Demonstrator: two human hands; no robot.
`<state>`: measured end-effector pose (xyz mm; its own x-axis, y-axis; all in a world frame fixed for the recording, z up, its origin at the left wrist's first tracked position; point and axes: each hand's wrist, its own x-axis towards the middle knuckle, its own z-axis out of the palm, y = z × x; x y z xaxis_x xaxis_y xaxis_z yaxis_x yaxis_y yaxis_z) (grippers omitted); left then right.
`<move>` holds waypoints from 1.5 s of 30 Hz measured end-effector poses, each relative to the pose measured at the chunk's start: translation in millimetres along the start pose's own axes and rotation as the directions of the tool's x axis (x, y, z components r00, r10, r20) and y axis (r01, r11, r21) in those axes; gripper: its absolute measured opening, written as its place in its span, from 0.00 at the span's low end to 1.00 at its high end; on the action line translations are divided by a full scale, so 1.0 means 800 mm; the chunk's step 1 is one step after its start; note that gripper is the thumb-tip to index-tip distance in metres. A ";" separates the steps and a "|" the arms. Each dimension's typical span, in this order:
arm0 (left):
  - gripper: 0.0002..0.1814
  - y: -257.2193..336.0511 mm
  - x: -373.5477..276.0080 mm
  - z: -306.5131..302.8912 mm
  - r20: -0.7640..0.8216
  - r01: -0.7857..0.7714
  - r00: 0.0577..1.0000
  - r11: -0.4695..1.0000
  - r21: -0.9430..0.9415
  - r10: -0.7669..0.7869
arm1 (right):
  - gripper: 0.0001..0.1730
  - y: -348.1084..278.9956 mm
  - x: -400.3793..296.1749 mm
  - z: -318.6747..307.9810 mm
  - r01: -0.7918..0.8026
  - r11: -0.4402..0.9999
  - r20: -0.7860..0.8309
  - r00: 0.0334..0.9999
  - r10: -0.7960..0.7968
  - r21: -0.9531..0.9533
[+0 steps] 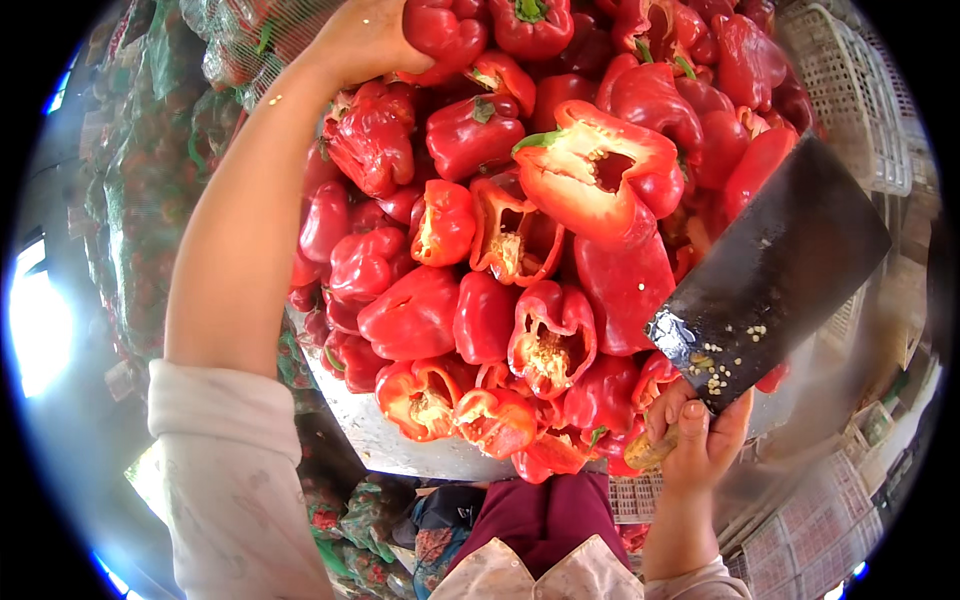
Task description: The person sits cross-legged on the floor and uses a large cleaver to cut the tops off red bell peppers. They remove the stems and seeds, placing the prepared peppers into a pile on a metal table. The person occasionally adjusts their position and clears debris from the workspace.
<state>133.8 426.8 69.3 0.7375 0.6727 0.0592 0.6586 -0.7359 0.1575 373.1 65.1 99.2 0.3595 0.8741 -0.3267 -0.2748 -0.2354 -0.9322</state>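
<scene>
My left hand (384,36) reaches to the far side of a heap of red bell peppers and grips a whole red bell pepper (446,34). The thumb lies along the pepper's near side; the fingers are mostly hidden. In my right hand (697,439) is a cleaver, held by its wooden handle (651,448). The broad dark blade (780,262) points up and right, with pale seeds stuck near its base. A large cut-open pepper (600,169) with a green stem rests on the heap. Several cut peppers, such as a halved pepper (553,341), show seeds and cores.
The heap lies on a metal surface (375,435), its near edge close to my body. Green mesh sacks of peppers (142,247) stand at the left. At the right are white plastic crates (855,105) and a further stack of crates (817,517).
</scene>
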 end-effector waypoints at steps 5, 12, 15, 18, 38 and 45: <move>0.35 0.007 -0.031 0.046 -0.276 0.304 0.919 0.952 0.040 -0.282 | 0.20 -0.016 -0.003 0.020 0.006 0.994 0.025 1.000 -0.003 -0.112; 0.30 0.149 -0.122 -0.044 -0.077 0.387 0.660 0.427 -0.817 -0.747 | 0.14 -0.025 -0.020 0.023 0.168 0.794 0.240 0.970 -0.029 -0.585; 0.38 0.179 -0.160 -0.038 -0.114 0.407 0.687 0.510 -0.758 -0.718 | 0.16 -0.039 -0.027 0.041 0.333 0.720 0.416 0.907 -0.067 -0.609; 0.40 0.211 -0.177 -0.040 -0.179 0.457 0.685 0.609 -0.648 -0.706 | 0.17 -0.050 -0.035 0.051 0.447 0.625 0.514 0.854 -0.084 -0.640; 0.39 0.330 -0.196 -0.047 -0.442 0.341 0.771 0.884 -0.321 -0.458 | 0.13 -0.051 -0.038 0.057 0.271 0.530 0.405 0.902 0.152 -0.803; 0.37 0.333 -0.177 -0.049 -0.412 0.402 0.758 0.860 -0.314 -0.505 | 0.09 -0.046 -0.018 0.060 0.310 0.498 0.421 0.898 0.125 -0.810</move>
<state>198.9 138.9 141.8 0.1649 0.9136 0.3717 0.8161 -0.3380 0.4687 335.2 81.1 145.9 -0.0867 0.9348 -0.3443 0.6964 -0.1902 -0.6920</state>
